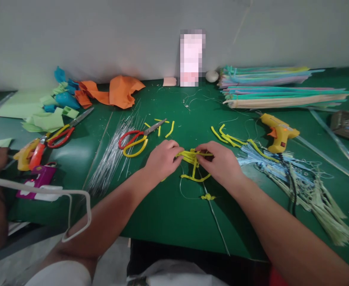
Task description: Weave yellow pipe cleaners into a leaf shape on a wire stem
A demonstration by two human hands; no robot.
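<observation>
Back from the front edge of the bench (168,222), left hand (164,157) and right hand (222,163) both have a pinching grip on the yellow frame (194,170). Looks like shaping or joining; next move probably needs steady holding.

Yellow strips (189,157) partly behind fingers (174,149)

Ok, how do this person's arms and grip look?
The left grip and right grip are bare, ungloved hands. Both forearms are uncovered down to the wrists. A white fabric sleeve shows at the left arm's upper end; no right sleeve shows.
</observation>
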